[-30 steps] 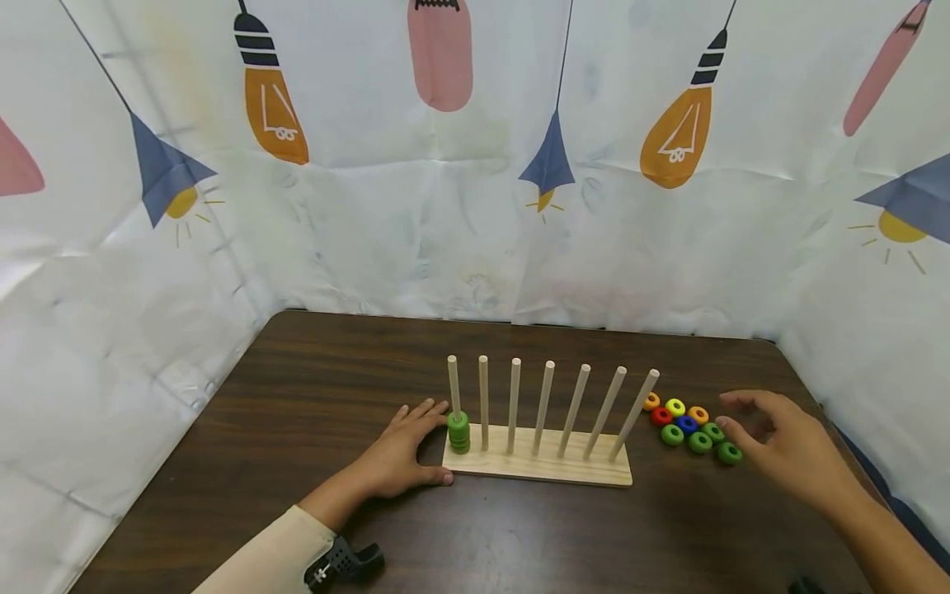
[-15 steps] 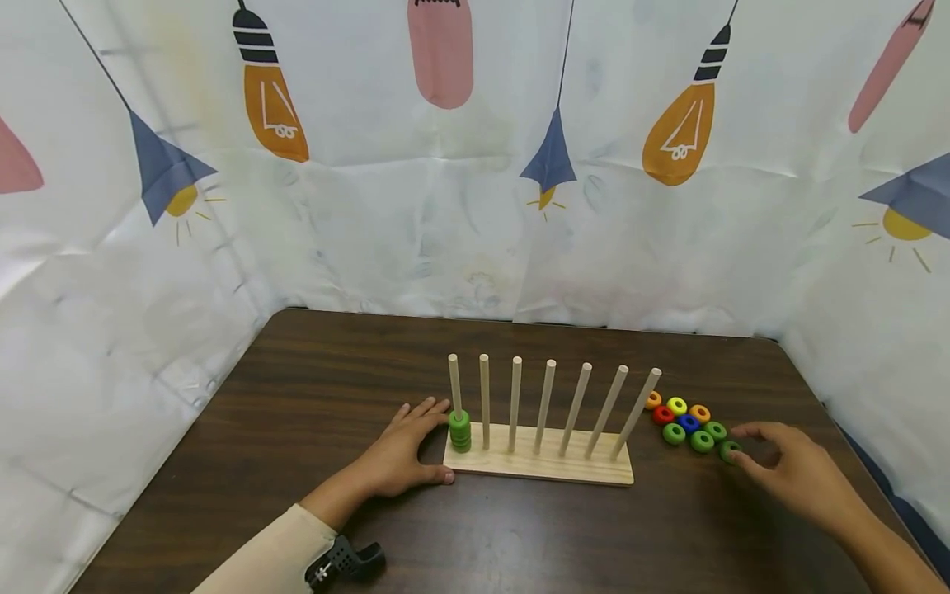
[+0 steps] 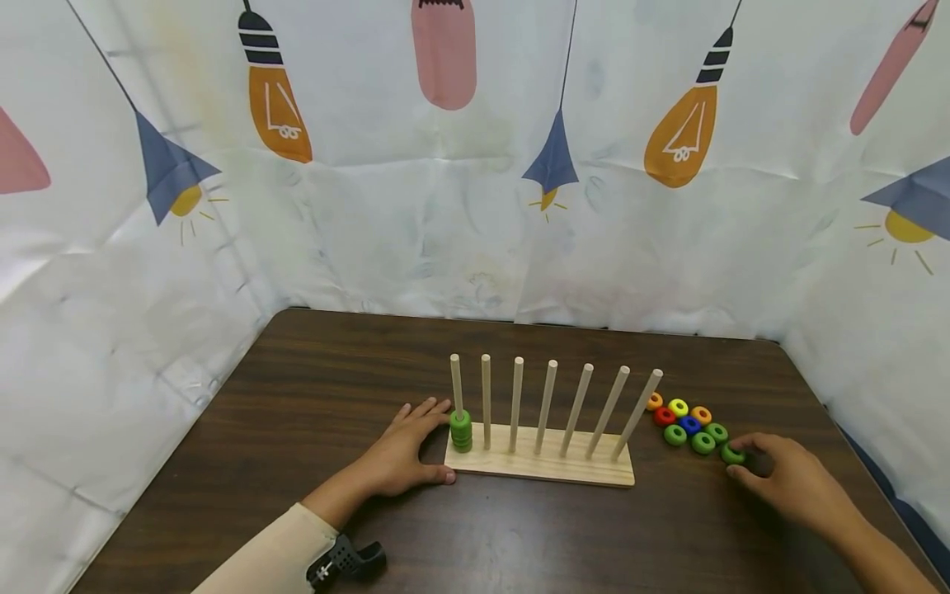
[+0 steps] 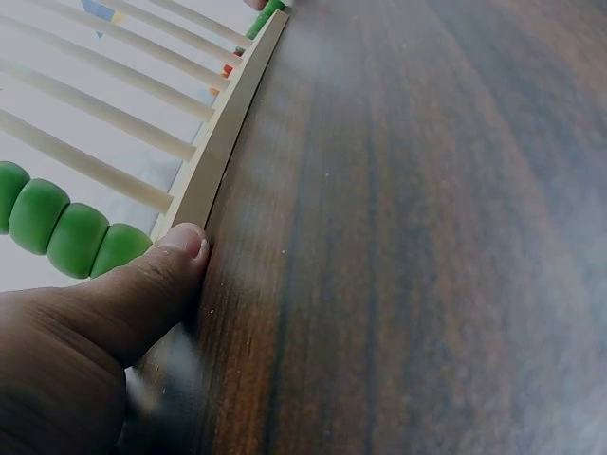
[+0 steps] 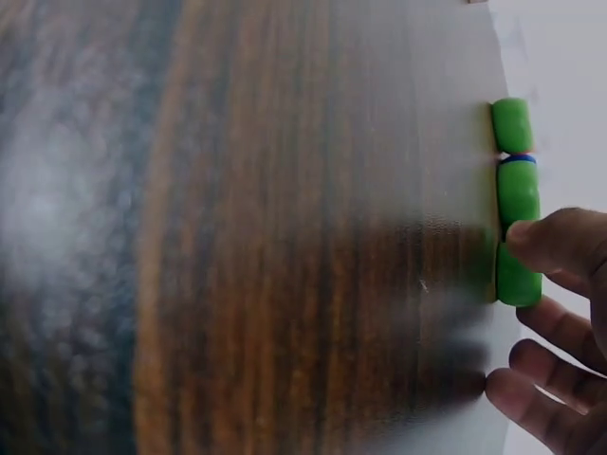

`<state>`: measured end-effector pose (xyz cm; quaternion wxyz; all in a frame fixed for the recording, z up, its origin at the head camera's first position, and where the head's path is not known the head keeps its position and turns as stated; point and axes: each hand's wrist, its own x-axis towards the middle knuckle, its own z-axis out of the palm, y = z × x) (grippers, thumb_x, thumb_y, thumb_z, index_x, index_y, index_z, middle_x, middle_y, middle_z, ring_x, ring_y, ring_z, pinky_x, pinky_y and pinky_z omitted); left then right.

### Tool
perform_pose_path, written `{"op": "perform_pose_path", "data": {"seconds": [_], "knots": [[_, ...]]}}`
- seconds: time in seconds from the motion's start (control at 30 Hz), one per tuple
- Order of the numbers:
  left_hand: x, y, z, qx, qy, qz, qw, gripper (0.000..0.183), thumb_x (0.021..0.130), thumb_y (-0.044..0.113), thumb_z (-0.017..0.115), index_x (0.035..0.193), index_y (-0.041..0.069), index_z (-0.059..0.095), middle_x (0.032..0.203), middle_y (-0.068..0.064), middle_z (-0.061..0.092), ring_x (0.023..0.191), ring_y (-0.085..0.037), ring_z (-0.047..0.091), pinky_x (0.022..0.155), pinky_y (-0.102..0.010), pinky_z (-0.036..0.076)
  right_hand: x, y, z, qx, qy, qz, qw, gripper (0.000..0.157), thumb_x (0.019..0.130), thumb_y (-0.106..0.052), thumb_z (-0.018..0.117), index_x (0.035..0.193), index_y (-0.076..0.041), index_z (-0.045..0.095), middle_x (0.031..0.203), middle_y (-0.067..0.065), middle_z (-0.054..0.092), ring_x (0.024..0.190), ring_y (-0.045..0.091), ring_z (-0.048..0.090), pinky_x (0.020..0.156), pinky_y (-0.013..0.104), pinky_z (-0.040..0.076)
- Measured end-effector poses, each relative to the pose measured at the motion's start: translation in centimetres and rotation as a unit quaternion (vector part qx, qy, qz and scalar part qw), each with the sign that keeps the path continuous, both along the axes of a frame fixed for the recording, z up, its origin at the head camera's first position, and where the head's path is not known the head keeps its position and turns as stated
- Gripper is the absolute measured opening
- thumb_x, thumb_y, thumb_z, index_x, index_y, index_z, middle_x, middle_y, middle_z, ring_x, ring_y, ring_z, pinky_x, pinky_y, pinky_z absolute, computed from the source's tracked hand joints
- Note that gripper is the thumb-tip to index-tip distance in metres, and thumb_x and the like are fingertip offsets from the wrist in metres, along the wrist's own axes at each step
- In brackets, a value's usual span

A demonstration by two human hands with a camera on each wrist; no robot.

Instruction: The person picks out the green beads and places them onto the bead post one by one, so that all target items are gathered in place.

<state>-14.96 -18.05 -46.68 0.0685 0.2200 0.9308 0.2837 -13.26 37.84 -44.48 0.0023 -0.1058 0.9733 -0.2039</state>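
A wooden peg board (image 3: 539, 470) with a row of upright pegs lies on the table. Several green beads (image 3: 461, 432) are stacked on its leftmost peg. My left hand (image 3: 401, 458) holds the board's left end, thumb at the front edge and fingertips by the back corner; the left wrist view shows the thumb (image 4: 161, 270) against that edge. Off the board's right end, my right hand (image 3: 797, 478) pinches the nearest loose green bead (image 3: 732, 454) between thumb and forefinger, the bead still on the table. In the right wrist view the thumb (image 5: 555, 242) overlaps this green bead (image 5: 517, 278).
Loose beads lie grouped right of the board: orange (image 3: 701, 415), yellow (image 3: 679, 407), red (image 3: 664, 417), blue (image 3: 689, 425) and green (image 3: 674, 435). A printed cloth (image 3: 475, 239) hangs behind and beside the dark table (image 3: 356, 355).
My right hand has come down and toward me from above the beads, its thumb and forefinger closing on the nearest green one. My left hand has stayed at the board's end.
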Motion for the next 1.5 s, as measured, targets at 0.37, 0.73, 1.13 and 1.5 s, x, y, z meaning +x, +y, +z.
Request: {"op": "perform_pose_path", "data": {"seconds": [0.37,0.73,1.13,1.5], "knots": [[0.0,0.1,-0.1,-0.004,0.000,-0.001,1.0000,0.079,0.081,0.045,0.087,0.147,0.015,0.055,0.164,-0.004,0.035,0.154,-0.029,0.019,0.125,-0.054,0.004,0.1,-0.3,0.3,0.010,0.002,-0.029,1.000,0.027,0.087,-0.021,0.082,0.108,-0.008,0.072,0.105,0.011,0.072,0.095,0.038,0.067,0.071,0.056,0.056],[0.1,0.1,-0.1,-0.009,0.001,0.000,1.0000,0.081,0.082,0.047,0.085,0.149,0.015,0.053,0.164,-0.004,0.034,0.155,-0.029,0.018,0.125,-0.053,0.004,0.3,-1.8,2.9,0.009,0.026,-0.044,0.999,0.034,0.091,-0.027,0.080,0.117,-0.008,0.070,0.110,0.019,0.070,0.069,0.015,0.059,0.054,0.035,0.046],[0.2,0.0,-0.1,-0.011,0.002,-0.009,0.9999,0.081,0.084,0.046,0.084,0.151,0.014,0.051,0.165,-0.007,0.033,0.155,-0.031,0.017,0.124,-0.056,0.005,0.2,-3.6,5.6,0.006,0.075,-0.010,0.997,0.031,0.088,-0.025,0.084,0.113,-0.011,0.073,0.111,0.016,0.070,0.081,0.024,0.064,0.059,0.037,0.050],[0.1,-0.1,-0.3,-0.014,0.004,-0.010,0.9998,0.082,0.084,0.047,0.083,0.151,0.014,0.050,0.165,-0.005,0.032,0.155,-0.029,0.017,0.125,-0.055,0.005,0.1,-4.8,8.5,0.006,0.165,0.039,0.985,0.030,0.082,-0.017,0.088,0.108,-0.013,0.074,0.104,0.005,0.071,0.071,0.006,0.058,0.055,0.026,0.049]]}}
